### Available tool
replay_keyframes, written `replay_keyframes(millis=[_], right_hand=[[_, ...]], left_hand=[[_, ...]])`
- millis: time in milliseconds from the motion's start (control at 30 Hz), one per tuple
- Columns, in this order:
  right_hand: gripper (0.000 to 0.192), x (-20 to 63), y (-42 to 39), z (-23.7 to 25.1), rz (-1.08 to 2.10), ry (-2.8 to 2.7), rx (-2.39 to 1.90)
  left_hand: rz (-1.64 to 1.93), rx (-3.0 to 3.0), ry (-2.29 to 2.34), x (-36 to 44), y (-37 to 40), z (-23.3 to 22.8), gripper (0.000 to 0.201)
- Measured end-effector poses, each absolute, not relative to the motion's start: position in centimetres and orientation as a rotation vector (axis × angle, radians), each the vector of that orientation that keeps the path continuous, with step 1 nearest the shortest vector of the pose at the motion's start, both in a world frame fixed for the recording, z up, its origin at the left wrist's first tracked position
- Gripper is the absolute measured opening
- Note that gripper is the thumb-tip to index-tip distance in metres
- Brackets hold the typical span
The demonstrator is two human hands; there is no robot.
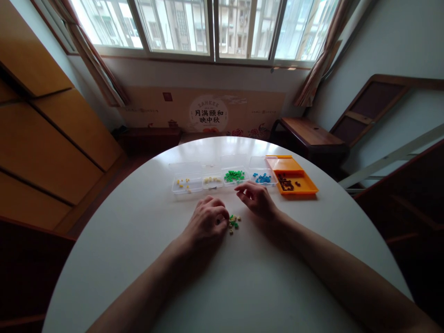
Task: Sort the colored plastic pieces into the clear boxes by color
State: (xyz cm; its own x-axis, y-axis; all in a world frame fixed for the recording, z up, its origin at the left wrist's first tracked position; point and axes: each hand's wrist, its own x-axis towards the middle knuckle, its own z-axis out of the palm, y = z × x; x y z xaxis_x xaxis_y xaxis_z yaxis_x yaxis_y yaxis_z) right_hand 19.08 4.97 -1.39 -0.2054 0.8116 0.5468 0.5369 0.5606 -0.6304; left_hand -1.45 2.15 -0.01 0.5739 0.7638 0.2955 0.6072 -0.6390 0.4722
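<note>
Bricks, tiny ones, are what both hands are busy with, but take the room by size first: the round white bench [243,286] fills the middle of the view, and both bare forearms lie across it from the near edge.

Toward the far side sits a row of clear plastic trays [187,183], side by side, and an orange tray [305,184] with its lid open stands just to the right of them. The leftmost clear tray has a few yellow pieces [183,184], the next one pale pieces [212,180], then green pieces [234,175], then blue pieces [262,177]. Dark pieces [286,183] lie in the orange tray.

Now the hands. The left hand [206,223] rests knuckles-up on the bench, its fingers curled in, fingertips touching the edge of the little heap; whether they pinch a piece I cannot tell. The right hand [257,199] hovers just beyond and to the right of that heap, near the green tray, thumb and fingers loosely bent, the grip part open and nothing visible in it.

And the smallest thing: the small pile of bricks [234,223], green and pale ones mixed, lies on the bare bench between the two hands, right at the left fingertips, well short of the trays.
</note>
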Motion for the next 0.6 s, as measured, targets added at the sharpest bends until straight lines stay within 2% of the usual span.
replay_keyframes(millis=[133, 267, 367, 600], right_hand=[[0.012, 18.8, 4.7, -1.2, 0.385, -1.879, -1.063], [0.013, 18.3, 4.0, -0.8, 0.366, -1.862, -0.987], [0.015, 17.6, 3.3, -0.5, 0.313, -1.886, -0.88], [0.004, 16.6, 2.3, -0.4, 0.172, -2.004, -0.763]], left_hand=[[0.728, 2.435, 1.102, -1.4, 2.4, 0.0, 0.012], [0.962, 2.185, 1.064, -1.6, 3.0, 0.0, 0.007], [1.102, 1.929, 1.051, -1.7, 3.4, 0.1, 0.013], [1.105, 1.708, 1.0, -1.4, 3.3, 0.3, 0.021]])
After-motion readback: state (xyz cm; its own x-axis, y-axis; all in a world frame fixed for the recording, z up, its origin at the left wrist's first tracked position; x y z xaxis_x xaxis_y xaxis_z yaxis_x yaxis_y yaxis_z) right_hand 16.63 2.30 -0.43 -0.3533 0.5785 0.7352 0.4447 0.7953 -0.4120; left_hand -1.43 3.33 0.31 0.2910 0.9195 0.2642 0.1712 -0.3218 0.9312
